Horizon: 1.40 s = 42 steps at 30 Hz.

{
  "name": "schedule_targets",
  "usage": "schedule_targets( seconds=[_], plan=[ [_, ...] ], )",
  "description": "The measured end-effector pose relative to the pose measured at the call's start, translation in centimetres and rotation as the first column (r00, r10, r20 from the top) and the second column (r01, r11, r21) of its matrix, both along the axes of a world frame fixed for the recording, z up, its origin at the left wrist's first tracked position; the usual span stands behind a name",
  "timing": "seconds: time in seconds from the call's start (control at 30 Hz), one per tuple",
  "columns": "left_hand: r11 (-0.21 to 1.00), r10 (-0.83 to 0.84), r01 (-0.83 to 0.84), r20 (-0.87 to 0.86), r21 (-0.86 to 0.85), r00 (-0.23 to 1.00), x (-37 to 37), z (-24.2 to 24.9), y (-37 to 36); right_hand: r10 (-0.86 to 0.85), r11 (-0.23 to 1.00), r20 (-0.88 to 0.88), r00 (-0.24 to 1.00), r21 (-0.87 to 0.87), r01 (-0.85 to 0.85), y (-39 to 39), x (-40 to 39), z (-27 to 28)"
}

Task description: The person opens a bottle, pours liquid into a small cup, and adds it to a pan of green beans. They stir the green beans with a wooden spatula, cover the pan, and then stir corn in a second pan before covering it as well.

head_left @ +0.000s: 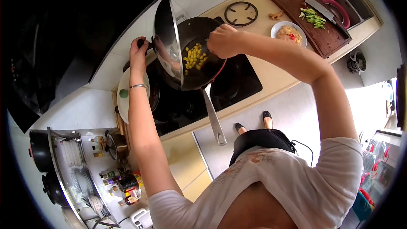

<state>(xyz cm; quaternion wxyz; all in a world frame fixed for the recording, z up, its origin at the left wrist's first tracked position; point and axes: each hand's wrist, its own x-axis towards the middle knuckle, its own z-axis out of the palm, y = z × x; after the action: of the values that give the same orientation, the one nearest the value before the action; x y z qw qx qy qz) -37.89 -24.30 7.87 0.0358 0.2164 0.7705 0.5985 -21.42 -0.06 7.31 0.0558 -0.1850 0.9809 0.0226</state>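
My left hand (137, 57) is closed round the black knob (143, 46) of a large domed lid (167, 42). The lid stands on edge, tilted up over the left side of a dark wok (199, 27). Small yellow pieces of food (195, 57) lie in the bottom of the wok. My right hand (222, 40) is closed over the wok's right rim, fingers bent inward and down. Whatever those fingers hold, if anything, is hidden. The wok's long metal handle (214, 116) points toward my body.
Beneath the wok is a black glass hob (237, 80). To the right stand a plate of food with red bits (289, 35), ginger (276, 15), and a cutting board (292, 0) bearing chopped greens (313, 18) and a cleaver (320, 9). A pale plate (124, 101) lies beneath my left forearm.
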Motion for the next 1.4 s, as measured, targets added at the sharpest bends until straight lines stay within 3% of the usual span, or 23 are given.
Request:
schedule_targets(
  seconds=[0.1,0.2,0.23,0.37,0.6,0.67,0.73,0.77,0.87,1.03,1.1,1.23,1.4],
  plan=[
    [1.000,0.010,-0.010,-0.011,0.003,1.000,0.2,0.1,0.1,-0.166,0.971,-0.058,0.984,-0.186,0.152,1.2,-2.0,-0.6],
    [1.000,-0.005,0.005,0.009,0.022,1.000,0.7,0.3,0.2,-0.284,0.932,-0.110,0.952,-0.263,0.248,3.0,-3.5,-1.7],
    [1.000,-0.005,0.004,0.005,0.025,1.000,0.7,0.3,0.2,-0.333,0.922,-0.028,0.942,-0.217,0.320,2.8,-3.8,-1.7],
    [0.998,-0.003,0.002,0.020,0.058,1.000,0.6,0.2,0.2,-0.353,0.872,0.071,0.933,-0.337,0.356,1.3,-3.6,-3.8],
    [0.999,0.033,-0.033,0.007,0.035,0.999,0.8,0.5,-0.1,-0.396,0.824,-0.005,0.918,-0.444,0.353,-0.4,-7.1,-5.9],
    [0.999,0.041,-0.041,0.004,0.022,0.999,0.7,0.5,-0.1,-0.380,0.834,-0.030,0.924,-0.444,0.328,-1.2,-7.4,-6.1],
    [0.998,0.057,-0.057,0.008,0.008,0.998,0.8,0.6,-0.3,-0.266,0.923,-0.010,0.964,-0.290,0.252,-1.9,-7.1,-6.5],
    [0.999,0.043,-0.043,0.001,0.003,0.999,0.8,0.7,-0.3,-0.190,0.953,-0.086,0.978,-0.256,0.162,-1.7,-6.8,-6.6],
    [1.000,0.023,-0.023,0.010,0.020,1.000,0.8,0.8,-0.7,-0.102,0.972,-0.093,0.990,-0.222,0.079,-0.8,-5.3,-4.5],
    [0.999,-0.001,0.001,0.002,0.040,1.000,0.6,0.9,-0.6,-0.013,0.980,-0.071,0.997,-0.199,-0.002,-1.8,-6.3,-5.6],
    [1.000,0.017,-0.017,-0.006,0.014,1.000,0.4,0.7,-0.7,0.154,0.969,-0.201,0.967,-0.162,-0.188,-1.3,-6.3,-6.5],
    [0.999,0.010,-0.010,-0.001,0.031,1.000,0.3,0.6,-0.6,0.221,0.972,-0.320,0.921,-0.002,-0.234,0.6,-5.6,-5.6],
    [0.999,0.034,-0.034,0.008,-0.004,0.999,-0.1,0.2,-0.2,0.168,0.963,-0.340,0.925,-0.144,-0.228,-0.8,-6.2,-6.4]
  ],
)
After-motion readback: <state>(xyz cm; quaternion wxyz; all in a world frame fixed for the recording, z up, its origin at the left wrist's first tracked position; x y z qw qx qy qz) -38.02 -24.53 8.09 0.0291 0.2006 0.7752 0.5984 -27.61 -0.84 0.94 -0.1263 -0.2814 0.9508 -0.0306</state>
